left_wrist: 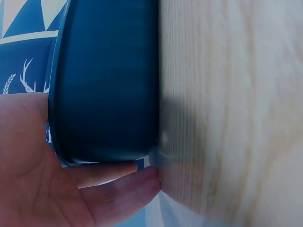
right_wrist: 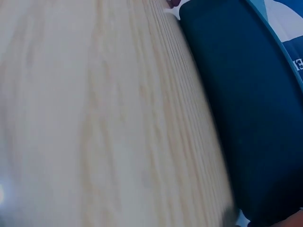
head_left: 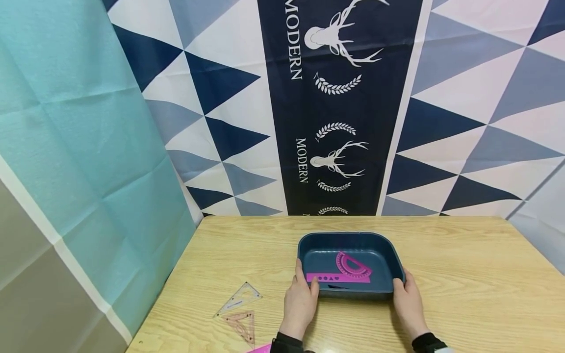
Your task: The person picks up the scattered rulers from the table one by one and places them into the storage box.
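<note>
A dark blue rectangular tray (head_left: 353,295) with rounded corners sits on the wooden table. In it lie a pink protractor (head_left: 363,271) and a pink ruler (head_left: 355,279) with cut-out shapes. My left hand (head_left: 301,300) holds the tray at its near left corner, thumb at the near rim and fingers along the side. At the near right corner my right hand (head_left: 408,305) grips it in the same way. The left wrist view shows the tray wall (left_wrist: 109,85) beside the left fingers; in the right wrist view the tray (right_wrist: 246,109) hides most of the right hand.
Left of the tray, a clear set square (head_left: 240,298) and a pinkish translucent set square (head_left: 248,327) lie on the wooden table (head_left: 476,294). A bright pink piece (head_left: 261,349) shows at the bottom edge. A patterned curtain (head_left: 229,98) hangs behind the table.
</note>
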{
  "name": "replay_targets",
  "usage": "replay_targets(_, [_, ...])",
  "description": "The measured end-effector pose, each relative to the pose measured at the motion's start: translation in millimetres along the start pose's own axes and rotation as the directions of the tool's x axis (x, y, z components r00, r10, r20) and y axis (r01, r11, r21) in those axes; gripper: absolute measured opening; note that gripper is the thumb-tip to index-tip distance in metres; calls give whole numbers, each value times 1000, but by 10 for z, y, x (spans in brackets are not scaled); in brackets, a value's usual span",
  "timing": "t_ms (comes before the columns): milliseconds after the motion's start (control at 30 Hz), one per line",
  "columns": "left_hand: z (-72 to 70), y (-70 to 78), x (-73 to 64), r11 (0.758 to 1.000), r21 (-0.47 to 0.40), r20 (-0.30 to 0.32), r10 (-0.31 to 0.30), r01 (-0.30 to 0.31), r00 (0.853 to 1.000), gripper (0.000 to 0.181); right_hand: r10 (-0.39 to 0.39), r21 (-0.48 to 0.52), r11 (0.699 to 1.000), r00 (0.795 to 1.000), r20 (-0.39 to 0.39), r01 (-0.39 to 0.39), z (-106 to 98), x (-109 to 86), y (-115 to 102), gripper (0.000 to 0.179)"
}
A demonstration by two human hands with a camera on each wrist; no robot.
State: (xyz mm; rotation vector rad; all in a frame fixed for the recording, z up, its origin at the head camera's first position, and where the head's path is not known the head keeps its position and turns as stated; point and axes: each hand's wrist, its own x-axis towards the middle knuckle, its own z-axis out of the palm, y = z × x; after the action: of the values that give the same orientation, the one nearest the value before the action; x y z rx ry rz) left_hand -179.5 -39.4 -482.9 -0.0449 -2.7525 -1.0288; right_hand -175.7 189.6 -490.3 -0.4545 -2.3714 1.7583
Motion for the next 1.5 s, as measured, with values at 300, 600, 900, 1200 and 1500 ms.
replay_targets(300, [6,5,-18,1000,18,-6,-2,2,1000,63,40,167,985,999,-24,-36,69,7,37,53])
replay_targets(600, [-2,-8,-43,1000,7,22,-29,29,999,63,51,172,984,996,-69,-38,106,-24,10,50])
replay_targets(900, [-84,36,-24,1000,-26,67,-11,13,998,63,44,180,983,994,-101,-25,109,-10,-42,49])
replay_targets(1200, [-181,-29,-17,997,-82,139,3,9,990,70,37,189,982,995,-97,-19,114,6,-33,50])
replay_targets(1500, [-280,-135,-16,994,-94,119,-46,57,992,70,69,202,978,994,-90,-49,114,-6,-33,50])
